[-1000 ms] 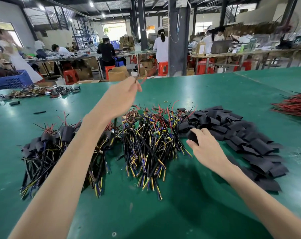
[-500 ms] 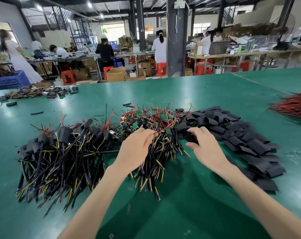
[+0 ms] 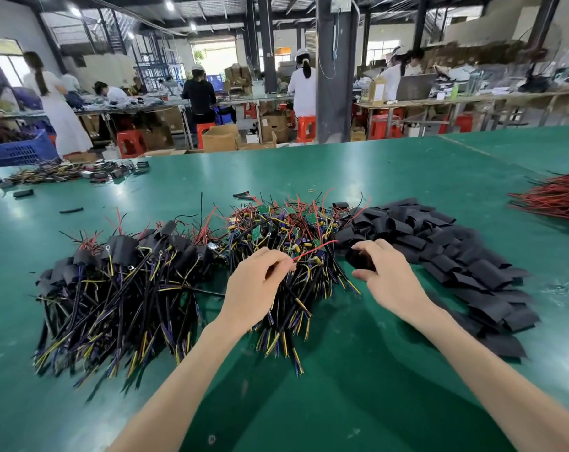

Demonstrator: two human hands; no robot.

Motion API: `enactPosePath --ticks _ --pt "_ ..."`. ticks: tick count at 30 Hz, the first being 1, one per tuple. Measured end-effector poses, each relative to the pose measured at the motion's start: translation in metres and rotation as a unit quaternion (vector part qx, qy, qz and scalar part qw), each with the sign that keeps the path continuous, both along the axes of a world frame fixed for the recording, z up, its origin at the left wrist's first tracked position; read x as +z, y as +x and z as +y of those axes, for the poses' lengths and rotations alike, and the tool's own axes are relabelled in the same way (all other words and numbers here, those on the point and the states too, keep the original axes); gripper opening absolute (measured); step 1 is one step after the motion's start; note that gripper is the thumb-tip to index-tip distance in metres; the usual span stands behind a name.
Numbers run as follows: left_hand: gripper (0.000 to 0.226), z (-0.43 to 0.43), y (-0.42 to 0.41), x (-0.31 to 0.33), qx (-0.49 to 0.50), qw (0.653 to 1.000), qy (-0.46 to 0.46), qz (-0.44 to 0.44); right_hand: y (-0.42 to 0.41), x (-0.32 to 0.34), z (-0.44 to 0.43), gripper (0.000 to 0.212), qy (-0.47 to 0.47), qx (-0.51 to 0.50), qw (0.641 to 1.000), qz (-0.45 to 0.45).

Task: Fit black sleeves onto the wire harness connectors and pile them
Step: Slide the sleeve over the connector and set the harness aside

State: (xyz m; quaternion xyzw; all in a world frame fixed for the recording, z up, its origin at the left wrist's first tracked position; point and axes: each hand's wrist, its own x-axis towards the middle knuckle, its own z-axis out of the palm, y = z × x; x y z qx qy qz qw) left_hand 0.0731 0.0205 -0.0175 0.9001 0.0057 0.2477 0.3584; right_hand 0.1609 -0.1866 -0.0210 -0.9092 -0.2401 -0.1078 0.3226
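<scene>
On the green table (image 3: 342, 370) lie three heaps. At the left is a pile of harnesses with black sleeves fitted (image 3: 113, 275). In the middle is a pile of bare harnesses with small green boards (image 3: 289, 236). At the right is a heap of flat black sleeves (image 3: 456, 256). My left hand (image 3: 253, 288) is over the middle pile and pinches a thin red wire (image 3: 315, 249) of one harness. My right hand (image 3: 387, 275) holds one black sleeve (image 3: 358, 257) at the left edge of the sleeve heap.
A bundle of red wires (image 3: 554, 197) lies at the right edge of the table. More harnesses and small parts (image 3: 68, 172) are scattered at the far left, beside a blue crate (image 3: 15, 151). People work at benches beyond the table's far edge.
My left hand came down from up in the air onto the middle pile and now pinches a red wire. My right hand has stayed at the sleeve heap with a sleeve.
</scene>
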Motion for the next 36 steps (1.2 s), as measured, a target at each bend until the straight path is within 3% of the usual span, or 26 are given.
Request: enactPosePath --ticks 4,16,28,36 --pt "0.021 -0.0003 -0.0014 0.0015 -0.009 0.998 -0.059 -0.011 -0.0004 0.0002 0.0009 0.040 0.012 0.014 1.000 0.012" --pt "0.020 -0.0015 -0.0020 0.0017 -0.021 0.994 -0.098 -0.048 0.0002 -0.0024 0.0039 0.040 0.052 0.040 0.997 0.030" --pt "0.021 0.0008 -0.0030 0.0058 -0.011 0.988 -0.139 -0.063 0.0010 -0.0030 0.0034 0.040 0.034 0.041 0.998 0.015" --pt "0.020 -0.0007 -0.0032 0.0017 -0.032 0.993 -0.111 -0.023 -0.0012 -0.0005 0.0063 0.041 0.062 0.051 0.997 0.014"
